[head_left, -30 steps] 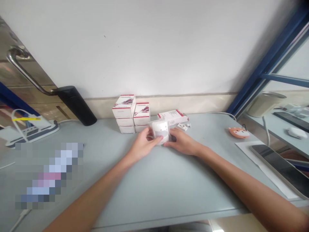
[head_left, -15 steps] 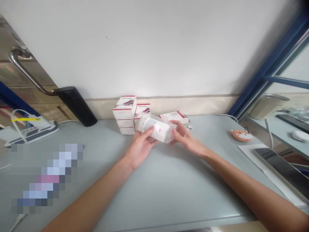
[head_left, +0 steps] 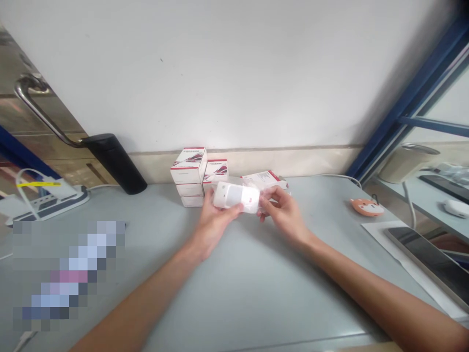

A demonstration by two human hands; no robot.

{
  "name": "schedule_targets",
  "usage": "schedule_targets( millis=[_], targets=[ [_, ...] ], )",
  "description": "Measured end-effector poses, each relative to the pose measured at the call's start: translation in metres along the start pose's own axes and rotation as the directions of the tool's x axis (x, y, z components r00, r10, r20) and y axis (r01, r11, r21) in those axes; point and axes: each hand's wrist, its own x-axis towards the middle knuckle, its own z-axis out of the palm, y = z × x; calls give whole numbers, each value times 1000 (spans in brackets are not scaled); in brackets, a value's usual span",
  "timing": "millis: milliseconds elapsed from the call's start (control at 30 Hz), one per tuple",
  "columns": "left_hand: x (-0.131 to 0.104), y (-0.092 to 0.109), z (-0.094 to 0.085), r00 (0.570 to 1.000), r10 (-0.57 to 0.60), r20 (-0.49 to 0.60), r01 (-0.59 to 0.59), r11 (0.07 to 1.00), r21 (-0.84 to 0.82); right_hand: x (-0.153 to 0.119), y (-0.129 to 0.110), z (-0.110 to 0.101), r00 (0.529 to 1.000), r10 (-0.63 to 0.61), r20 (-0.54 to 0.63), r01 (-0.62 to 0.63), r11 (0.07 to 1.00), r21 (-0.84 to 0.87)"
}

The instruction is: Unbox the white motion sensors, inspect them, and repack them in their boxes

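Note:
A white device in a clear plastic bag is held level above the table, between my two hands. My left hand grips its left end, thumb across the front. My right hand pinches the bag at the right end, near a small red mark. Behind the device stand a stack of white and red boxes and another such box beside it. An opened-looking flat box lies behind my right hand.
A black bottle leans at the back left near a white stand. A blurred-out object lies at the left. On the right are an orange animal-faced item and a dark phone-like slab on paper.
The bagged device has turned from slanting down to the right to nearly level, its front more toward me. My left thumb has moved right along it; my right fingers have closed on the bag's end.

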Motion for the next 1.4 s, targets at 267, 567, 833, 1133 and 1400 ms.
schedule_targets(
  millis=[267, 567, 833, 1133, 1400],
  targets=[
    [0, -10, -20, 809, 465, 358, -499, 223, 837, 7, 0, -14, 995, -69, 77, 64, 996, 59],
    [-7, 3, -10, 916, 337, 217, -349, 404, 846, 6, 0, -20, 917, -395, 56, 353, 738, -575],
    [1, 13, -15, 823, -494, 279, 401, 854, 331, 9, 0, -13, 991, -5, 134, 67, 885, -461],
    [-8, 29, -13, 804, -307, 509, 436, 887, -153, 8, 9, -7, 969, 201, 147, -198, 980, -32],
    [-3, 5, -10, 951, -270, 151, 280, 958, -56, 6, 8, -6, 990, -120, -80, 115, 991, -69]
  ],
)
